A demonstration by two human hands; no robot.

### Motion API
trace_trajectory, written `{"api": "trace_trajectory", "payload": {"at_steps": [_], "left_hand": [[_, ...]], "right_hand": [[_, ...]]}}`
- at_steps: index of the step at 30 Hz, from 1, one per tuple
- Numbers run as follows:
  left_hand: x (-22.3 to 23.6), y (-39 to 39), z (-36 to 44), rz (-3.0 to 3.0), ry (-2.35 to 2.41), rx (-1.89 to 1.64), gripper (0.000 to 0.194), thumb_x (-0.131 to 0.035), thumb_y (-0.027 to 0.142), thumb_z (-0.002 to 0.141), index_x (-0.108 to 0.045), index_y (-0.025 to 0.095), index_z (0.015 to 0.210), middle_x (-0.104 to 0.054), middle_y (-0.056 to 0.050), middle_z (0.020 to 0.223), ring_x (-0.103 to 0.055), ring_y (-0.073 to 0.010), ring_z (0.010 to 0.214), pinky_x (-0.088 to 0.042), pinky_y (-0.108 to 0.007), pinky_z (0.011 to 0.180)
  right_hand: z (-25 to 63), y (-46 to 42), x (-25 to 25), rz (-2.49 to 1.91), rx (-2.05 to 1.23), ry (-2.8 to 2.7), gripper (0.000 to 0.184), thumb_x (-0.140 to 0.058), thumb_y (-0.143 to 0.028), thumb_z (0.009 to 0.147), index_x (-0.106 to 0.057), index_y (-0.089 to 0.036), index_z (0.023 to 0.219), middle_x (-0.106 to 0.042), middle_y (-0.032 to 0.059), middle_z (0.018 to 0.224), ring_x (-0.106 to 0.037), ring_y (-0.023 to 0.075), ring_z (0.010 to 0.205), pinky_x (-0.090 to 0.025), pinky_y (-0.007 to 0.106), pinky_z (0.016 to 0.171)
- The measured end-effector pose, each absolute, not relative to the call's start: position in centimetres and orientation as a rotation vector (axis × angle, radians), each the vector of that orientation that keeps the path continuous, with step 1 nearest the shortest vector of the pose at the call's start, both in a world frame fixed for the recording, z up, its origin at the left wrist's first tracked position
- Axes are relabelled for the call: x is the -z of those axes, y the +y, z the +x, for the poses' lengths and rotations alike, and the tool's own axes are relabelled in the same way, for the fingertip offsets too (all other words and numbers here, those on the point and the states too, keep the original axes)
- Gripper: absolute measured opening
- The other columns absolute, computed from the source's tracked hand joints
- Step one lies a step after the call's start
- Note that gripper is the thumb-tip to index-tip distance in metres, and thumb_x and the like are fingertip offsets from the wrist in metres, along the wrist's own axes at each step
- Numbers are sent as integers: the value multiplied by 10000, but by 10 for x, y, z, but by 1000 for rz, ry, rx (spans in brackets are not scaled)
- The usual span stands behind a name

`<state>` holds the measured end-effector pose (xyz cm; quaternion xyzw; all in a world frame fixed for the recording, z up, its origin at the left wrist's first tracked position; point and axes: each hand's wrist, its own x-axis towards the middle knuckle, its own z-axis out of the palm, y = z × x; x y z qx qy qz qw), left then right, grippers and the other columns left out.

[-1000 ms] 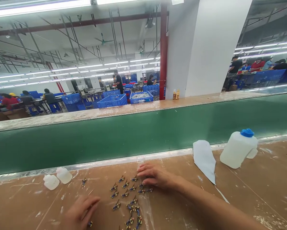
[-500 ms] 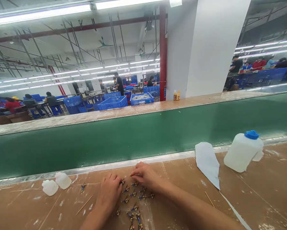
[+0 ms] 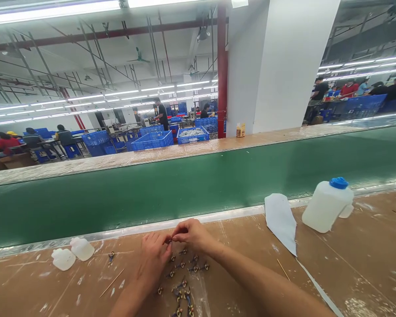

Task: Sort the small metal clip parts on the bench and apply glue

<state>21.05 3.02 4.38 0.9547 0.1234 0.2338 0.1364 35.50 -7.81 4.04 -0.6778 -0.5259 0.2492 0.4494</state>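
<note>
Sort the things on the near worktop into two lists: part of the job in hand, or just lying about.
Probably the job:
left hand and right hand, fingers meeting at a tiny dark item;
clustered small figures;
perhaps the lone figure.

Apparently just lying about:
two small white bottles;
two thin sticks;
white sheet;
blue-capped jug.

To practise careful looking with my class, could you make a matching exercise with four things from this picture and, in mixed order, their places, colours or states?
Things
1. Large jug
2. Two small white bottles
3. Long flat band
4. Left hand and right hand

Descriptions
A. Green, running across the view
B. Fingertips close together
C. Has a blue top
D. Side by side on the left of the brown table

Pairs: 1-C, 2-D, 3-A, 4-B
</note>
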Motion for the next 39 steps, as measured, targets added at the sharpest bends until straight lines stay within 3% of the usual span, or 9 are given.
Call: {"api": "trace_trajectory", "payload": {"at_steps": [4,14,21,27,33,39], "left_hand": [[-49,15,219,2671,254,-683,187,-491,213,841,-658,194,923,-643,-44,888,-567,-174,848,-429,-311,769],[-53,11,213,2728,439,-457,136,-544,202,804,-677,186,829,-646,-38,856,-558,-203,866,-380,-343,794],[-51,13,200,2808,599,-205,131,-535,162,745,-665,180,745,-631,-36,827,-553,-208,848,-349,-310,724],[-43,8,206,2897,552,-281,153,-495,152,752,-645,179,756,-645,-30,839,-559,-219,853,-322,-377,799],[-59,-15,221,2905,362,-464,142,-503,227,797,-643,204,801,-658,-4,817,-587,-201,829,-320,-401,835],[-71,-37,236,2865,196,-587,119,-522,177,765,-638,200,776,-651,-8,779,-586,-193,803,-348,-377,805]], "right_hand": [[363,-95,-42,-1613,-690,-1221,174,-613,-266,870,-609,-92,877,-614,16,805,-599,115,740,-506,295,733],[409,-181,-27,-1827,-557,-1070,195,-598,-291,875,-610,-100,841,-573,0,736,-559,114,696,-474,298,720],[425,-233,-20,-1902,-440,-1106,152,-600,-265,864,-633,-116,855,-601,23,831,-561,135,792,-453,322,776],[397,-212,-37,-1824,-339,-1119,101,-597,-210,856,-634,-121,826,-579,30,856,-538,142,844,-438,347,827],[359,-159,-44,-1574,-653,-1051,156,-610,-238,868,-625,-99,936,-611,10,804,-589,114,732,-495,300,739],[354,-155,-49,-1469,-763,-907,160,-649,-236,841,-598,-86,817,-569,-19,699,-562,84,640,-492,253,669]]}}
